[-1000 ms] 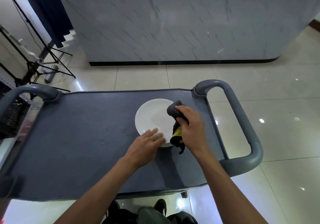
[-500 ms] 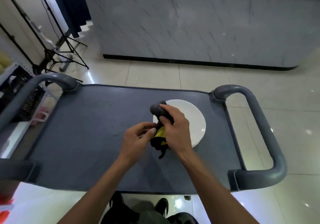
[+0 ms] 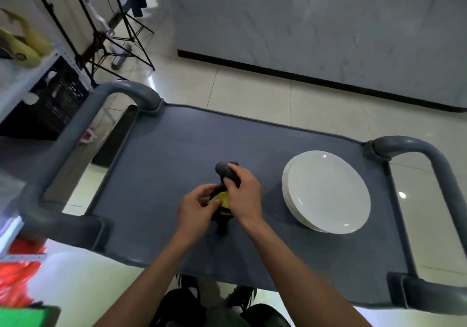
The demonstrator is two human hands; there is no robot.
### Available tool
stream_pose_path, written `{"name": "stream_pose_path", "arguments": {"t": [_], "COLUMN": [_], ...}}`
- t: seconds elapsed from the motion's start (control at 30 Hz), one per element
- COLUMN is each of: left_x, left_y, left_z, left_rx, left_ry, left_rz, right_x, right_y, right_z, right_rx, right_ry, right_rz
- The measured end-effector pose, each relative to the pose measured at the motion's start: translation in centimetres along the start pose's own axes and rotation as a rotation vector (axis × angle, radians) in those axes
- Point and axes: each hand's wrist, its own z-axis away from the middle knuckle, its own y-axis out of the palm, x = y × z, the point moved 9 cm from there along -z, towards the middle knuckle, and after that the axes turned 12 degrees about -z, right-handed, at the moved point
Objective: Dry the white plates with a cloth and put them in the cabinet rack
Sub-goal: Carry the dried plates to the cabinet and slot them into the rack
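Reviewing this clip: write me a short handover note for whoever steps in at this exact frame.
Right hand: grips the bunched dark cloth above the cart.
Left hand: pinches the yellow part of the same cloth; it looks like the grip is being rearranged.
White plates: a small stack lying flat on the right side of the grey cart top, touched by neither hand.
Done: nothing can be confirmed; whether any plate is dry cannot be told.
Left: dry the plates with the cloth, then carry them to the cabinet rack, which is not in view.
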Motion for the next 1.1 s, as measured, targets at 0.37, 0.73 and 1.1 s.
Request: {"name": "stream_pose_path", "arguments": {"t": [0.37, 0.73, 1.1], "left_x": [3.1, 1.4, -8.7], "left_y": [-4.5, -5.3, 2.1], "left_z": [-4.5, -6.5, -7.4], "left_rx": [0.002, 0.083, 0.276], "left_ry": [-0.008, 0.123, 0.282], "left_rz": [-0.203, -0.423, -0.374], "right_x": [-0.7, -0.4, 4.6], "right_y": [7.1, 6.3, -8.6], "right_z": [-3.0, -2.6, -0.5], "right_rx": [0.025, 0.106, -0.279], "right_ry": [0.051, 0.054, -0.087], "right_rz": [0.192, 0.351, 0.298]}}
